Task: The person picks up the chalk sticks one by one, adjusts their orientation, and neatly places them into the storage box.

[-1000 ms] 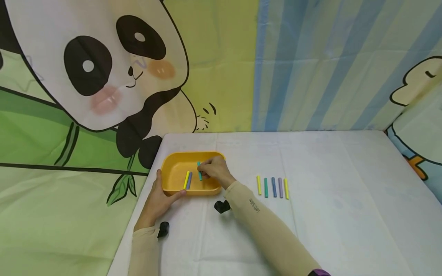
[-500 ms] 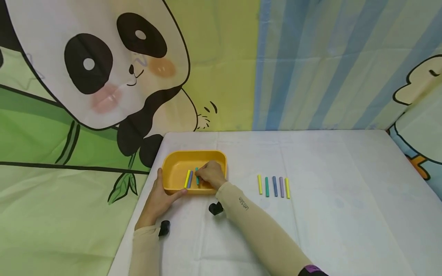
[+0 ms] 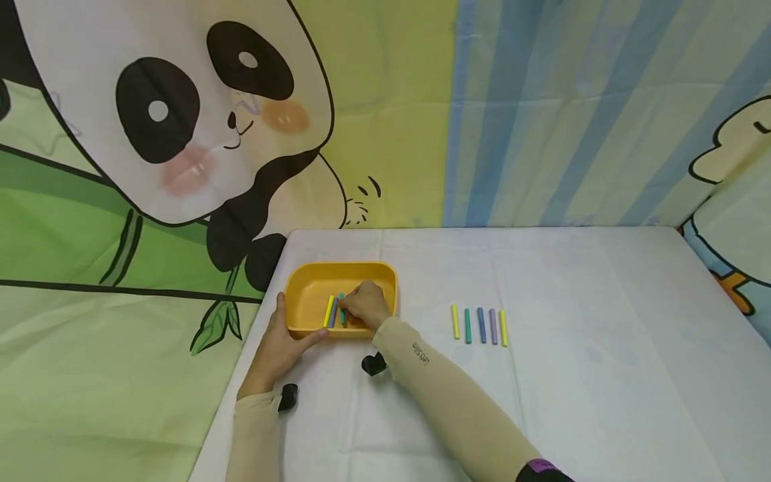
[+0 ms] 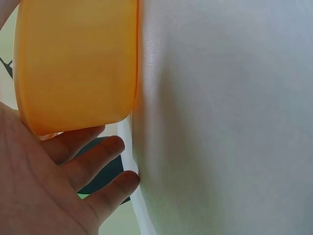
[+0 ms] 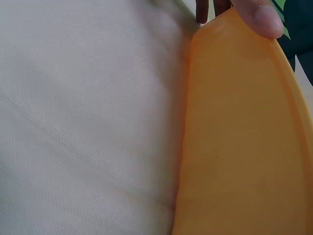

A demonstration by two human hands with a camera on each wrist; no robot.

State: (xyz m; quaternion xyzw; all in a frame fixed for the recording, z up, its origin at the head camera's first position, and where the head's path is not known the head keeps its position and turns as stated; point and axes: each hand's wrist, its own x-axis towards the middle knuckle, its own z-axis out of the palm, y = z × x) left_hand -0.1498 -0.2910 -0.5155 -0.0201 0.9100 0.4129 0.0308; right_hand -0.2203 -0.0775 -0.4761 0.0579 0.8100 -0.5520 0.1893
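My tray [image 3: 307, 281] is plain orange-yellow, and in it lie a yellow stick [image 3: 328, 311], a grey-blue stick [image 3: 333, 313] and a teal stick [image 3: 340, 308]. On the white tablecloth [image 3: 572, 375] the row of sticks [image 3: 480, 325] runs yellow, teal, blue, lilac, yellow. My sleeves [image 3: 458, 408] are beige, and the backdrop [image 3: 181, 134] shows a black-and-white panda on green beside blue and pale-yellow stripes.

Open white tablecloth [image 3: 602, 348] lies right of and behind the row of five sticks [image 3: 480, 325], while the yellow tray [image 3: 385, 278], left hand [image 3: 278, 348] at its near-left corner and right forearm [image 3: 446, 395] block the near-left area.
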